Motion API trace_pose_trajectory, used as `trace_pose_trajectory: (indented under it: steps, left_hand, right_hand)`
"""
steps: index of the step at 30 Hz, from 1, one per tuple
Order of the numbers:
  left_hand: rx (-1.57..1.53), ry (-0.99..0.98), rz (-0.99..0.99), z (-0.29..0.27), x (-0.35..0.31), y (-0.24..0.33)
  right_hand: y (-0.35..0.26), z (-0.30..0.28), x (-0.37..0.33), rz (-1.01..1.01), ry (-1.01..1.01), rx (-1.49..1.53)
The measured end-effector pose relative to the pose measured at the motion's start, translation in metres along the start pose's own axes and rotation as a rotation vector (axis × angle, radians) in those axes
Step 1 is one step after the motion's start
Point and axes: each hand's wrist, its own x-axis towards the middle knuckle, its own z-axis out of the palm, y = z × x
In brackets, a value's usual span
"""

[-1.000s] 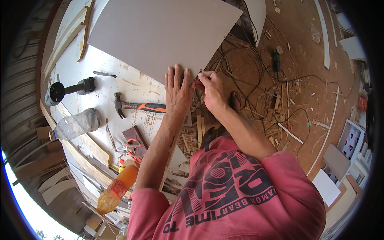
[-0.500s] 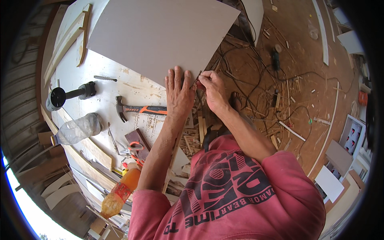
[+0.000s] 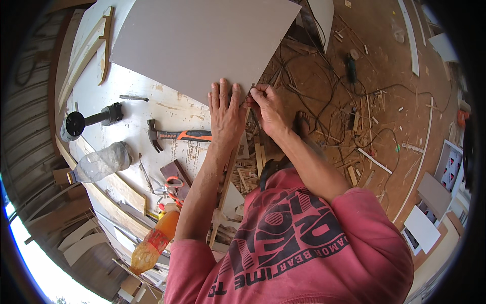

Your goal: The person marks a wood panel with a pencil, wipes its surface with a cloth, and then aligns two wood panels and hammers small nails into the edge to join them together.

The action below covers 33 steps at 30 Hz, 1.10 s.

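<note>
A large pale grey panel (image 3: pixel 197 40) lies on the white worktable (image 3: pixel 167 116), its near corner in front of me. My left hand (image 3: pixel 225 114) rests flat on that corner, fingers stretched out and touching its surface. My right hand (image 3: pixel 268 109) is closed in a pinch at the panel's right edge, beside the left fingertips. A small dark thing shows at its fingertips, too little of it to name. A claw hammer (image 3: pixel 177 136) with an orange and black handle lies just left of my left forearm.
Left on the table are a clear plastic bottle (image 3: pixel 106 162), a black tool (image 3: pixel 93 119), red-handled scissors (image 3: pixel 174 183) and wooden strips (image 3: pixel 86 66). An orange drink bottle (image 3: pixel 154 243) stands nearer me. Cables, an angle grinder (image 3: pixel 351 68) and wood scraps litter the floor on the right.
My right hand has moved slightly up along the panel's edge, still pinching. My left hand stays flat on the corner. The view has shifted a little.
</note>
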Motion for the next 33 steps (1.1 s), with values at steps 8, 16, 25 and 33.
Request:
trace_pose_trajectory:
  steps: [8, 16, 25, 33]
  left_hand:
    - [0.017, -0.007, -0.003, 0.003, -0.001, 0.0]
    - [-0.035, -0.037, 0.042, -0.003, 0.006, -0.011]
    - [-0.069, -0.106, 0.146, -0.013, 0.004, -0.026]
    - [-0.09, -0.153, 0.126, -0.015, 0.003, -0.025]
  right_hand:
    - [0.029, -0.007, -0.002, 0.036, -0.133, -0.042]
    - [0.02, 0.006, 0.003, 0.003, -0.07, -0.103]
    - [0.024, 0.009, -0.006, -0.063, -0.057, -0.205]
    - [0.041, 0.013, -0.009, -0.181, -0.05, -0.354]
